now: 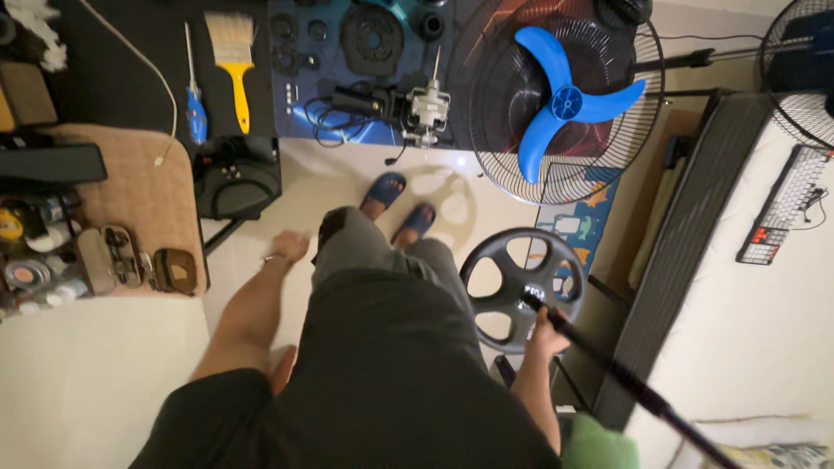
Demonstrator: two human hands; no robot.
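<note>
In the head view, looking straight down, the right hand (pixel 547 334) is clenched around a long black metal pole (pixel 625 386), near the end that joins a round black spoked fan base (pixel 519 287). The base hangs just above the pale tiled floor (pixel 304 187), to the right of the person's legs, and the pole runs from it down toward the lower right edge of the picture. The left hand (pixel 289 247) hangs loose beside the left thigh, blurred, and grasps nothing that shows; its fingers cannot be made out clearly. Two feet in blue slippers (pixel 400 208) stand on the floor between the hands.

Ahead of the feet, on a dark mat (pixel 130 52), lie a yellow-handled paintbrush with pale bristles (pixel 233 61), a blue-handled screwdriver (pixel 195 95) and a small grey fan motor with a bare shaft and black wires (pixel 426 108). Just to the right of the motor rests a round black wire fan guard (pixel 495 104) with a blue three-bladed plastic propeller (pixel 566 100) lying in it. At the left, a beige padded cloth (pixel 148 187) carries small cases and tins. At the right, a white keyboard with some red keys (pixel 782 208) lies on a pale surface, well apart from the pole.
</note>
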